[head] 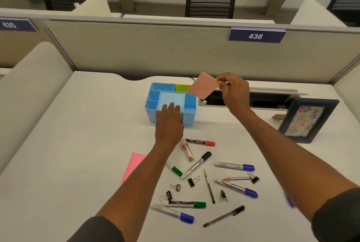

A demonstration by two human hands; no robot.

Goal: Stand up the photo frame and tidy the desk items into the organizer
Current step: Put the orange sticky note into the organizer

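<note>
Near the back edge of the white tabletop (78, 125), about midway along it, sits the light blue plastic desk organizer (190, 103) with its several compartments, and both hands are working around it. The left hand (169, 123) lies flat on the organizer's front rim, fingers straight and together, reaching onto the pale blue pad in the middle tray; to my eye it is there to steady the box while something goes in. The right hand (233, 93) is raised above the organizer's right rear corner, thumb and fingertips pinching one corner of a salmon-pink square pad of sticky notes (202, 86), which hangs tilted in the air, clear of the box and seemingly on its way into a compartment. A yellow-green pad (182, 87) already shows in the rear compartment. Towards the right edge, the dark blue photo frame with a balloon birthday card (307, 120) stands upright, leaning back slightly, so that part looks done. Closer to the front edge the clutter waits: a bright pink sheet (134, 165) partly under the left forearm, markers with blue, green, red and black caps, pencils, a pen and black binder clips, all scattered and well apart from the organizer.
</note>
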